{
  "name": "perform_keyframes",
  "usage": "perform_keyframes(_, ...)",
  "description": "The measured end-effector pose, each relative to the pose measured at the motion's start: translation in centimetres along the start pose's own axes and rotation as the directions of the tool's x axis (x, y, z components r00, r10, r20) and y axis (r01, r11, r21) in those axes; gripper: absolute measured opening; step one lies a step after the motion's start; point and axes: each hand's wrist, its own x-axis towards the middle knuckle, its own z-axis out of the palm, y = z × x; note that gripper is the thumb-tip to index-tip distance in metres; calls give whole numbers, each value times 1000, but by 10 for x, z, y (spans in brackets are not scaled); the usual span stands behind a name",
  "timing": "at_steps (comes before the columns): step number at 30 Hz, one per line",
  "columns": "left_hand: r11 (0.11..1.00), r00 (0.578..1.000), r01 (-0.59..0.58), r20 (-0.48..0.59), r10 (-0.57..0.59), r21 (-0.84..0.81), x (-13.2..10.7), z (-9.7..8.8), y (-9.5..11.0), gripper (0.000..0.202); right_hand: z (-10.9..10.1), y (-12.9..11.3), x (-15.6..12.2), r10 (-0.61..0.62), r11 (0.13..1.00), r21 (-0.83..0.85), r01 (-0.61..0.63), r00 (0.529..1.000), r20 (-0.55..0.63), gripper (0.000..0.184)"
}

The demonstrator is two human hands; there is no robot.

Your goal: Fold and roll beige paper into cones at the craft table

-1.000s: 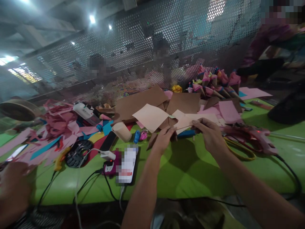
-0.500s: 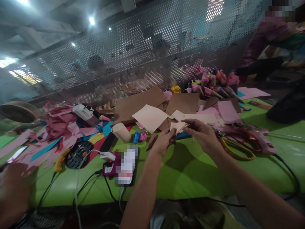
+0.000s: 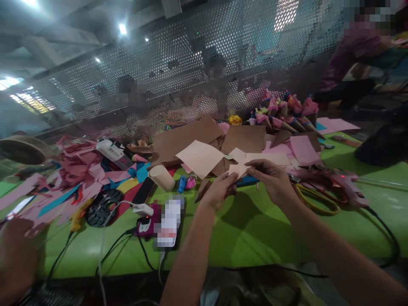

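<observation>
Between my hands is a small piece of cream paper [image 3: 236, 169], held above the green table. My left hand [image 3: 220, 189] pinches its lower left side between thumb and fingers. At its upper right edge my right hand [image 3: 267, 173] is closed on it, fingertips and thumb together. Whether the paper is one piece or several layers I cannot tell. Just behind lie a large cream sheet [image 3: 200, 158] and a cream strip [image 3: 270, 159]. A blue item [image 3: 247, 181] lies partly hidden beneath my hands.
The green table [image 3: 255, 238] bears a phone [image 3: 170, 223], a purple power adapter [image 3: 149, 221], a cream paper roll [image 3: 161, 177], pink scraps [image 3: 79, 161], brown card [image 3: 188, 136], a pink glue gun [image 3: 350, 187] and paper cones [image 3: 287, 112]. Another person's hand [image 3: 17, 250] is at left.
The small cream paper shows fewer separate edges and lies flatter between my fingers. My left hand has turned slightly and shifted a little to the right. The table things stay put.
</observation>
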Motion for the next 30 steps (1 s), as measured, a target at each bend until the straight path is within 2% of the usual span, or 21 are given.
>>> perform_keyframes(6,996,998,-40,41,37,75,2,-2,-3,52,0,0,-1,25,999,43,-24,1000,-16,30)
perform_keyframes(9,987,994,-106,15,105,124,4,-3,-5,45,0,-2,0,35,999,38,-34,999,-14,33)
perform_keyframes(12,969,984,-164,-37,174,186,8,-3,-7,37,0,-4,1,78,996,44,-77,997,-9,44)
perform_keyframes(15,949,971,-192,-89,220,250,10,-2,-8,32,0,-7,1,122,993,-10,-122,992,42,45)
perform_keyframes(19,902,954,-221,-109,279,370,10,-1,-10,32,1,-6,0,102,988,-126,-87,988,115,46)
perform_keyframes(23,863,954,-243,-55,296,444,9,-1,-11,38,1,-3,0,89,985,-153,-81,995,43,45)
perform_keyframes(26,861,962,-250,9,275,443,9,-4,-9,39,-2,-3,2,105,990,-85,-110,993,-57,44)
perform_keyframes(30,866,963,-255,29,269,429,9,-6,-6,41,-3,-6,4,90,996,-3,-91,986,-143,42)
